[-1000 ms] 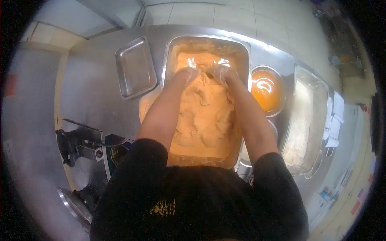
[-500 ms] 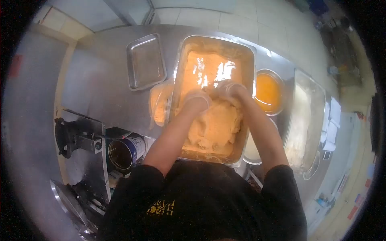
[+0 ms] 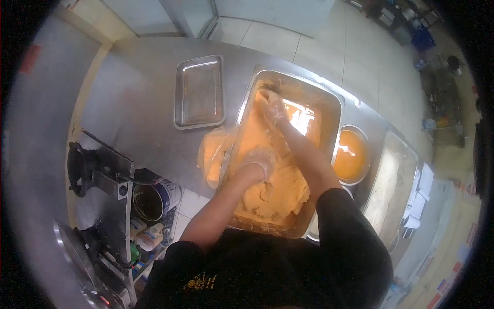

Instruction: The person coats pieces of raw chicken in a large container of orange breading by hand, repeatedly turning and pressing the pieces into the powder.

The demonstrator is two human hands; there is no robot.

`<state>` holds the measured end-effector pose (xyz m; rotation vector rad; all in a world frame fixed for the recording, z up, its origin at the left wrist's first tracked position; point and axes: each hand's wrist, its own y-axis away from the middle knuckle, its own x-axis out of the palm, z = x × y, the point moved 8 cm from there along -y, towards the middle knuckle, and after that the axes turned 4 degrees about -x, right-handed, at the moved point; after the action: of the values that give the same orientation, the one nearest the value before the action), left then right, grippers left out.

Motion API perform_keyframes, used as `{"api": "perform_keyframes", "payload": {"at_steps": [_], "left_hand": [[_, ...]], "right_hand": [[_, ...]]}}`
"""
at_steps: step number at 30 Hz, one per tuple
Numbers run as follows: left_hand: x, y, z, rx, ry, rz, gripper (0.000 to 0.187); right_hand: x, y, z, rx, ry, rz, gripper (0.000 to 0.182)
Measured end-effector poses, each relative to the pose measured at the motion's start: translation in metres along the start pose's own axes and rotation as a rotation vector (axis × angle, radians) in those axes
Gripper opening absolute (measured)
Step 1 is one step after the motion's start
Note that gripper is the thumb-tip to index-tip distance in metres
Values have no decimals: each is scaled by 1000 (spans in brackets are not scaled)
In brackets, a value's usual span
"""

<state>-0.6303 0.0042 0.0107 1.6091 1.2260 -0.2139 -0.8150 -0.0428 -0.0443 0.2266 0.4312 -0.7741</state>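
A deep metal pan (image 3: 337, 110) holds an orange, dough-like mass (image 3: 272, 198) with shiny liquid at its upper right. My right hand (image 3: 274, 109), in a clear glove, reaches to the pan's far left corner, its fingers bent against the edge of the mass. Nearer my body, my left hand (image 3: 259, 160), also gloved, presses into the middle of the mass, and its fingers are sunk in or hidden.
An empty metal tray (image 3: 200, 92) lies left of the pan, above a plastic bag of orange material (image 3: 212, 154). To the right are a bowl of orange liquid (image 3: 350, 155) and a long container of pale material (image 3: 386, 180). Shelves with a tin (image 3: 154, 198) stand lower left.
My right hand has moved from mid-pan to the far left corner. My left hand has shifted slightly nearer my body within the pan. The whole view has shifted.
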Motion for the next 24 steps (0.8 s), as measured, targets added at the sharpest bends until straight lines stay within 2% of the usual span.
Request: {"api": "perform_keyframes", "payload": {"at_steps": [1, 3, 4, 6, 7, 8, 10, 11, 13, 14, 15, 16, 17, 19, 20, 22, 24], "left_hand": [[-6, 7, -2, 24, 4, 9, 42], [-25, 13, 0, 12, -3, -89, 35], [-44, 14, -6, 18, -10, -142, 33], [-83, 15, -2, -225, 344, -286, 34], [-91, 0, 1, -263, 341, -388, 39], [-95, -20, 8, -305, 337, -487, 43], [-81, -88, 27, -136, 396, -594, 55], [-53, -127, 41, -121, 438, -483, 56], [-21, -185, 58, -81, 506, -289, 59], [-11, -184, 52, -68, 348, -182, 59], [4, -175, 44, -55, 193, -74, 59], [20, -162, 39, -44, 36, 39, 59], [23, -141, 31, -33, 16, 46, 57], [29, -112, 25, 12, 18, 81, 55], [34, -100, 23, 37, 21, 101, 54], [63, -111, 46, 44, -116, 184, 56], [68, -109, 51, 38, -225, 230, 54]], "right_hand": [[5, 12, 6, 87, -75, 67, 47], [45, 38, -28, 61, 45, 404, 50], [40, 42, -34, -54, 114, 516, 49], [27, 54, -45, -311, 217, 710, 48], [0, 47, -22, -172, 301, 625, 45], [-30, 44, 26, -227, 686, 580, 38], [-92, 40, 22, 214, 515, 361, 44], [-100, 49, 7, 366, 554, 434, 52], [-107, 68, -13, 492, 595, 466, 56], [-105, 83, -29, 557, 613, 485, 57], [-89, 94, -54, 342, 595, 469, 41], [-84, 112, -59, 458, 446, 430, 39], [-74, 134, -63, 574, 292, 390, 37], [-58, 159, -64, 560, 224, 456, 34], [-53, 168, -59, 430, 309, 560, 33], [-52, 184, -56, 414, 358, 621, 43], [-51, 192, -46, 377, 420, 643, 41]]}}
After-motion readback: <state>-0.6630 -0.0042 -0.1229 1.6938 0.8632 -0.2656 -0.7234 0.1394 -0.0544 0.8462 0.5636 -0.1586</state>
